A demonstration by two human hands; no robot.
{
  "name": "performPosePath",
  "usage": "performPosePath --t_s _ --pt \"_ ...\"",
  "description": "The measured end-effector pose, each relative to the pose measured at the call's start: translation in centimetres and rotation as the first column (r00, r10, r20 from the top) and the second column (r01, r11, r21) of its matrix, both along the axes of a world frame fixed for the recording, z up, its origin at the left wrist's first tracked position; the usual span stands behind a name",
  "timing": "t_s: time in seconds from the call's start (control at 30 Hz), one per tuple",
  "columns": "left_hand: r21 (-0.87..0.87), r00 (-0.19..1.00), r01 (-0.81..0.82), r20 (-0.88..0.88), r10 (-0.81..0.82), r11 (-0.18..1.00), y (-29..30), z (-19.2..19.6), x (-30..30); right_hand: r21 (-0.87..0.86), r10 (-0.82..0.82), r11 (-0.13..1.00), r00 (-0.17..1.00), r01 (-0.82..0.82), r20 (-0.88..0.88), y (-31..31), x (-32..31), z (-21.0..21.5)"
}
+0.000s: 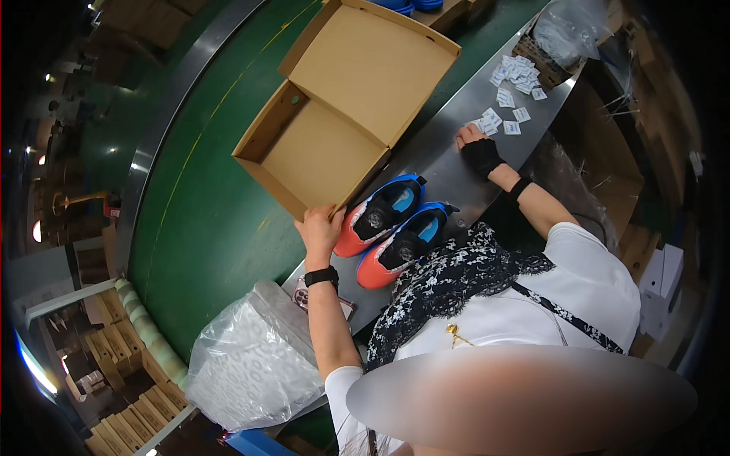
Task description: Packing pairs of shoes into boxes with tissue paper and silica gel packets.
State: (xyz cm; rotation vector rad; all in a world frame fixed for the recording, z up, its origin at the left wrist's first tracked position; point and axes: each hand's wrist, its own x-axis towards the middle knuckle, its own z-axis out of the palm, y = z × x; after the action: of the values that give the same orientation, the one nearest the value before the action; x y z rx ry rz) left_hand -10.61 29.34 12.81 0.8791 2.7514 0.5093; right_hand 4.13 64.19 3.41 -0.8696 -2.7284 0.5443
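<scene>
An empty brown cardboard shoebox (323, 140) lies with its lid folded back on the green conveyor belt. My left hand (319, 228) grips its near corner, fingers over the wall. Beside that hand, a pair of red and blue shoes (391, 232) rests on the metal ledge, with dark stuffing inside. My right hand (479, 152), in a black fingerless glove, is down on the ledge at the edge of several small white sachets (511, 128). Its fingers are curled together, and whatever may be under them is hidden.
A pile of more sachets (518, 72) lies farther along the metal ledge (445, 156), by a carton with clear plastic (566, 30). A large clear plastic bag (255, 357) and a phone (300, 296) sit by my left forearm. Stacked boxes (122, 353) stand lower left.
</scene>
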Motion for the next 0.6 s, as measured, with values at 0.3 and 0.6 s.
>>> performPosePath --t_s 0.3,0.6 --pt "0.600 0.805 -0.496 0.046 0.592 0.628 -13.2 4.9 3.6 -0.585 -0.045 0.681 0.772 -0.441 -0.635 -7.3 -8.0 11.2" --pt "0.161 0.293 -0.930 -0.215 0.932 0.330 -38.2 -3.1 13.8 -0.447 0.883 0.382 0.463 -0.809 -0.082 -14.4 -14.5 5.7"
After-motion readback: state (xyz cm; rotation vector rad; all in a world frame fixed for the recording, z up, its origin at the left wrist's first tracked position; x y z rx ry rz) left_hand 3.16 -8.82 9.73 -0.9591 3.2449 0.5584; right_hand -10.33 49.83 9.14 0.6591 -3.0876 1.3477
